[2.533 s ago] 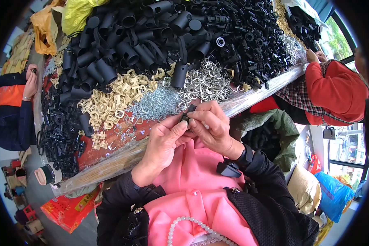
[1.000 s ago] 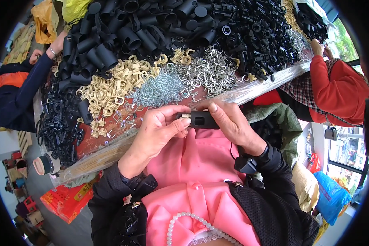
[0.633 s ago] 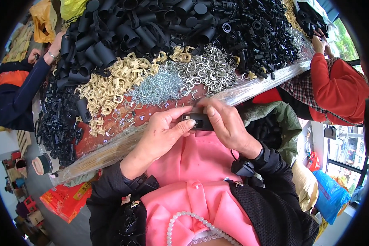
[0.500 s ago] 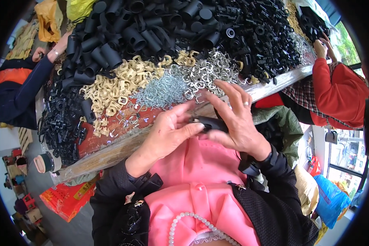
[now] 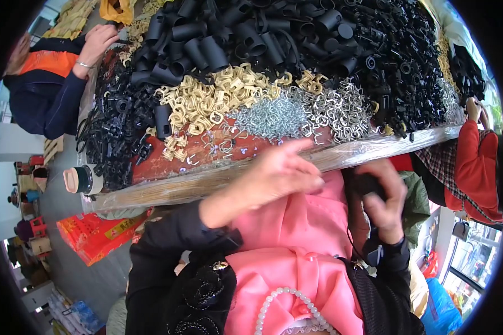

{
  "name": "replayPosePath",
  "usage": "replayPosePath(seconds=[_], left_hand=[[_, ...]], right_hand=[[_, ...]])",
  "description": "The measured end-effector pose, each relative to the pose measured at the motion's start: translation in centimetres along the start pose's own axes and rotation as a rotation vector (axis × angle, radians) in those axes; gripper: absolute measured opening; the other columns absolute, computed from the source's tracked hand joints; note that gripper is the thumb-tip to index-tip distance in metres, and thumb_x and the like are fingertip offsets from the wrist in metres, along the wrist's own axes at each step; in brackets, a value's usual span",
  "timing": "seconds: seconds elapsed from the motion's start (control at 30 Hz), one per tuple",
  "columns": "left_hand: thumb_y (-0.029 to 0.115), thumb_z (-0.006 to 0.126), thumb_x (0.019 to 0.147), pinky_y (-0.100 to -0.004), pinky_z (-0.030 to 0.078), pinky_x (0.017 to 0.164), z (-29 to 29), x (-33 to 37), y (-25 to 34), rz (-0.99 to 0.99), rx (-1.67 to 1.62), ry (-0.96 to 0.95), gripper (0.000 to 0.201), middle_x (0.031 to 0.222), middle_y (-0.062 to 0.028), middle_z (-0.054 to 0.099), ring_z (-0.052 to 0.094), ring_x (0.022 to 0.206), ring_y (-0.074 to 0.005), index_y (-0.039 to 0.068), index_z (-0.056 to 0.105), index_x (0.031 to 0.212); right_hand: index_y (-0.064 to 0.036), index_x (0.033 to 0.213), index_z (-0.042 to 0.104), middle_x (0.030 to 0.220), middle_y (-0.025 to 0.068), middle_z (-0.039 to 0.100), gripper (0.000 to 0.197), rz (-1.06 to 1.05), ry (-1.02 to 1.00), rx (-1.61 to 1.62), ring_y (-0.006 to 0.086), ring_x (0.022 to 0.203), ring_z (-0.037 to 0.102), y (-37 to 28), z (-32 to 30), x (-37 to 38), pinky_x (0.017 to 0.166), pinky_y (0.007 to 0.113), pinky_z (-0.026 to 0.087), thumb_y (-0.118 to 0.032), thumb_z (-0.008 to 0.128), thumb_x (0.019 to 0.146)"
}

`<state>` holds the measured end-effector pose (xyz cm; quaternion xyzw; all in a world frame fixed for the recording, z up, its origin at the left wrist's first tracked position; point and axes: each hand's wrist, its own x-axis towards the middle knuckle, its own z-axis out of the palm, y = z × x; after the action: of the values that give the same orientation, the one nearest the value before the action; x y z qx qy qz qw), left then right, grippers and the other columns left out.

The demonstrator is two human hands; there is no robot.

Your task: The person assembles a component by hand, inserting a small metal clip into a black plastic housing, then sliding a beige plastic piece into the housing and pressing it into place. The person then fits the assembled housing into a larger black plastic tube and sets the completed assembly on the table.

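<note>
- A dark, blurred piece (image 5: 368,184) shows in the gap between the thumb and fingers of the right hand (image 5: 387,196); smear hides whether it is gripped.
- That hand is bent inward, thumb below the fingers, just beyond the table's near edge.
- The left hand (image 5: 285,173) is loose and spread, fingers pointing right, with nothing visible in its grasp.
- Ahead of the left hand, on the red table (image 5: 151,167), lie small silvery screws (image 5: 271,117), with metal hooks (image 5: 341,111) to their right and tan clips (image 5: 207,100) to their left.
- Farther ahead are black cylinders (image 5: 212,53); black fittings (image 5: 413,67) heap up beyond the right hand.
- A green sack (image 5: 414,206) is just right of the right hand.
- Well left of the left hand, a red bag (image 5: 98,231) lies on the grey floor (image 5: 117,268).
- Co-workers sit far out on both sides: one in navy and orange (image 5: 44,95), one in red (image 5: 478,167).
</note>
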<state>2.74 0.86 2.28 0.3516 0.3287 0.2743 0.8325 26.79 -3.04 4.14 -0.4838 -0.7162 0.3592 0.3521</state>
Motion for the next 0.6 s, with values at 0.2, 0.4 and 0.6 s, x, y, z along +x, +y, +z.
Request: replayPosePath(seconds=[0.2,0.4,0.6], left_hand=[[0.008,0.061,0.076,-0.0216,0.047,0.067,-8.7,-5.9,2.2,0.479,0.626,0.795,0.039,0.089,-0.009,0.06,0.057,0.075,-0.0112,-0.003,0.048,0.112],[0.011,0.061,0.075,-0.0236,0.045,0.061,-14.6,-12.5,2.7,0.387,1.431,1.381,0.032,0.084,-0.0092,0.059,0.057,0.069,-0.0124,0.0,0.053,0.105],[0.015,0.058,0.079,-0.0216,0.042,0.054,-18.7,-14.3,1.0,0.214,1.821,1.212,0.028,0.086,-0.0079,0.057,0.053,0.067,-0.0104,0.0,0.053,0.102]], right_hand=[[0.0003,0.094,0.052,0.084,0.0096,0.053,0.027,0.427,0.49,-0.312,0.0193,0.08,0.05,8.4,-7.5,-10.8,0.074,0.028,0.038,-0.021,0.054,0.077],[-0.0027,0.098,0.053,0.102,0.0141,0.052,0.03,0.612,0.369,-0.947,0.0318,0.095,0.049,10.7,-6.9,-16.7,0.084,0.035,0.038,-0.019,0.06,0.074],[-0.0005,0.099,0.051,0.105,0.0144,0.05,0.029,0.229,0.481,-0.931,0.0284,0.098,0.049,8.5,-5.3,-8.7,0.084,0.034,0.038,-0.007,0.059,0.073]])
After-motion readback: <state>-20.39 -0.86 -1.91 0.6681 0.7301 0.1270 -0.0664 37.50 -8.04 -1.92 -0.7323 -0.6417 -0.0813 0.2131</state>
